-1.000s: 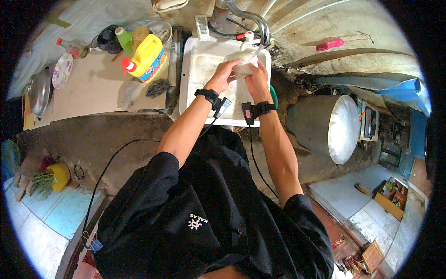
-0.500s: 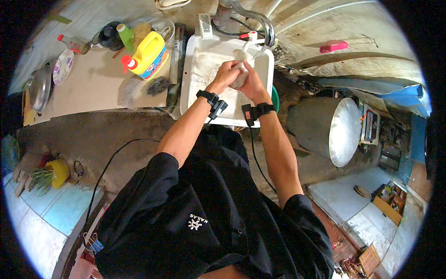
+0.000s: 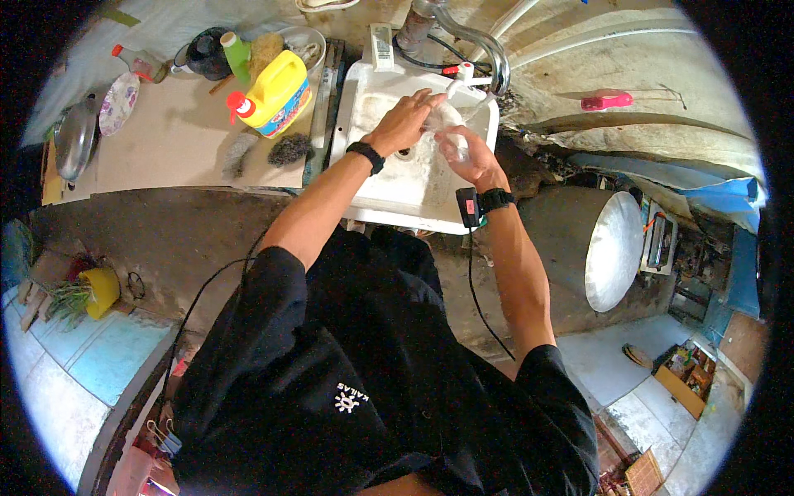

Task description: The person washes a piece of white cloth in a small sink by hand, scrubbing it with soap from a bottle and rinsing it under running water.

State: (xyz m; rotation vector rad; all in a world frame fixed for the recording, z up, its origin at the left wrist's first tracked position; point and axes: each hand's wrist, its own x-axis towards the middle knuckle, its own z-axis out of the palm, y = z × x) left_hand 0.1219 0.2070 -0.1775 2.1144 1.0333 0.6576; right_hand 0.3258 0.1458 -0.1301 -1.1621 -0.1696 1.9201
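Both my hands are over the white sink (image 3: 424,194). A whitish, see-through, rounded thing (image 3: 452,121) lies between them below the tap, blurred; I cannot make out its kind. My right hand (image 3: 468,157) is curled around its lower right side, palm partly up. My left hand (image 3: 403,124) reaches across from the other side, fingers stretched out, the tips at its upper left edge. The white tap with a red mark (image 3: 466,73) stands just behind my hands. The drain hole (image 3: 404,154) shows below my left hand.
Left of the sink, a board-topped counter (image 3: 178,149) bears a yellow jug (image 3: 279,95), a dark scouring pad (image 3: 289,149), a green bottle (image 3: 236,56) and a metal lid (image 3: 76,139). A curved metal pipe (image 3: 488,45) rises behind. At right stands a large metal-topped drum (image 3: 614,252).
My hands have moved apart from a close clasp around the whitish thing. The left one has opened out, and the right has turned partly palm up. The view has shifted slightly.
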